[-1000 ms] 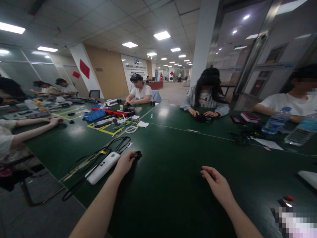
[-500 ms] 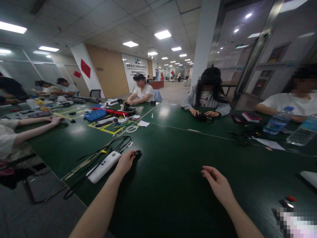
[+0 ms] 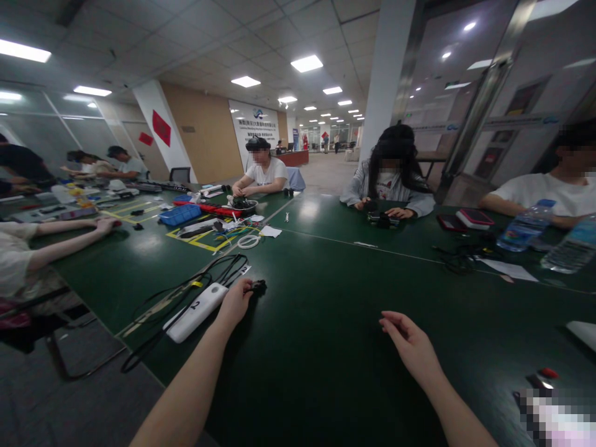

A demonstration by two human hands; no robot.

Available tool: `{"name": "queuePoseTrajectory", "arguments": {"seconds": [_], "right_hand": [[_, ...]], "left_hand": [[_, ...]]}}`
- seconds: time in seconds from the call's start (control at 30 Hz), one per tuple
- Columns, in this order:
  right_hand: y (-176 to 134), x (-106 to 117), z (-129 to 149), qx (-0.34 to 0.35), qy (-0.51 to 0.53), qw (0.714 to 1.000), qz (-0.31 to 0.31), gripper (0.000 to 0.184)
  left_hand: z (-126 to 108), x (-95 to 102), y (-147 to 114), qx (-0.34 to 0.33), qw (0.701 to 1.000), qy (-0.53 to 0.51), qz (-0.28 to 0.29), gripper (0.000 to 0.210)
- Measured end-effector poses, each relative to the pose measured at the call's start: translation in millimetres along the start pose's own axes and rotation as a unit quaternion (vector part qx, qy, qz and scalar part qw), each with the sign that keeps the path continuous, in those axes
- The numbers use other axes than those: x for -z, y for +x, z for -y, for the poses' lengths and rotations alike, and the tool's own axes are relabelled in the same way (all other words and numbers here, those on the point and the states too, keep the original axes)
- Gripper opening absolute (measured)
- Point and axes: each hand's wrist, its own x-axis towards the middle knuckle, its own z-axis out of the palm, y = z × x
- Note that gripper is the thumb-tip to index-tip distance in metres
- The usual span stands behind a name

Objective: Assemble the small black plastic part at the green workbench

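Note:
My left hand is closed around one end of a small black object. That object is too small and dark to name, and my fingers hide part of it. It is at the green table top, just right of a white power bank-like device marked "2". Farther right, my right hand is held over the table, palm turned inward. Its fingers are loosely bent, the thumb a little apart from them, and nothing shows between them.
Black cables loop beside the white device. Beyond them are a blue basket and a white cable coil. Water bottles stand at the right. A co-worker's hands handle a black object across the table.
The small black object has turned slightly in my left hand, whose fingers have shifted a little. My right hand is almost unmoved. The co-worker across the table has lifted one hand slightly.

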Motion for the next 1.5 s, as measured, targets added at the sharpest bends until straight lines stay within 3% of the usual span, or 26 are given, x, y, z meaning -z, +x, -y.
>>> {"name": "queuePoseTrajectory", "arguments": {"seconds": [0.27, 0.5, 0.7, 1.5], "right_hand": [[1.4, -1.1, -2.1, 0.0, -0.013, 1.0, 0.002, 0.035], [2.0, -1.5, -2.4, -0.002, -0.007, 1.0, 0.001, 0.035], [1.2, -0.4, -1.9, -0.006, 0.002, 1.0, -0.003, 0.035], [0.9, -0.8, -0.4, -0.001, -0.018, 1.0, -0.006, 0.034]], "left_hand": [[-0.4, 1.4, 0.0, -0.006, 1.0, 0.004, -0.012, 0.021], [-1.9, 2.3, -0.6, -0.015, 1.0, 0.016, -0.02, 0.022], [-1.8, 0.2, -1.8, -0.015, 1.0, 0.012, -0.006, 0.035], [-4.6, 2.6, -2.7, 0.026, 0.998, -0.064, -0.008, 0.029]]}}
